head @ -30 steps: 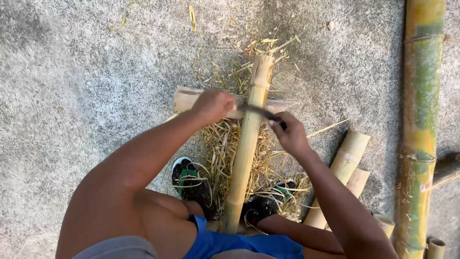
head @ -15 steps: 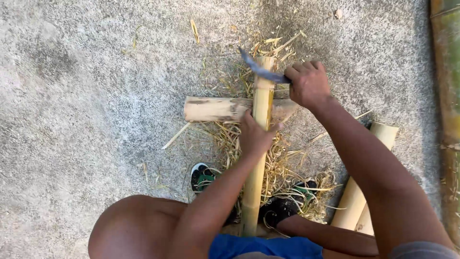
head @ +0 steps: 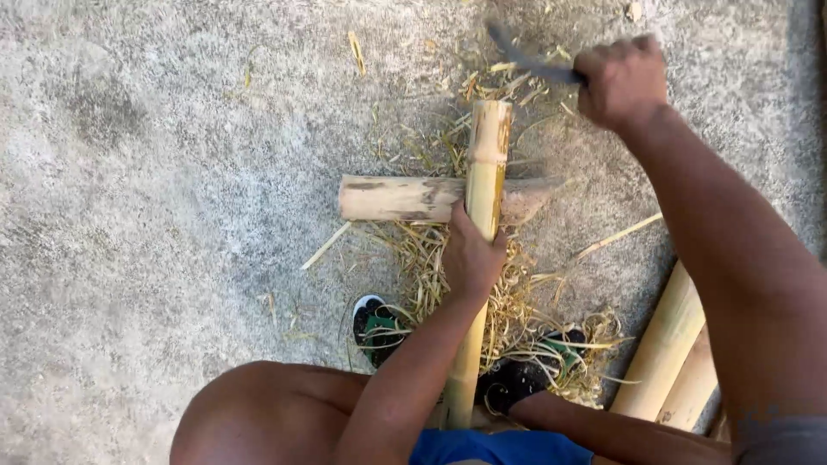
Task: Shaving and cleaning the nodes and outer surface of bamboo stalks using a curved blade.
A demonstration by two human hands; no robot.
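Bamboo pole (head: 482,198) is the centre of everything in the head view, so I'll place the rest off it. It runs lengthwise away from the person, its far cut end lying across a short bamboo log (head: 396,198) that sits crosswise under it on the concrete ground (head: 155,172).

Left hand (head: 469,258) is wrapped around the pole just on the near side of the log, fingers curled tight around the stem.

Right hand (head: 620,82) is up beyond the pole's far end and off to its right, closed in a fist around the handle of a dark curved blade (head: 517,53). The blade is blurred and points left, above the pole tip without touching it.

Dry bamboo shavings (head: 508,319) are heaped around the pole's near half and scattered past its tip. Two shoes peek out of the pile: a green and white shoe (head: 372,323) left of the pole, a dark shoe (head: 525,375) right of it. Further right lie two more bamboo pieces (head: 668,344), side by side, well apart from the pole.
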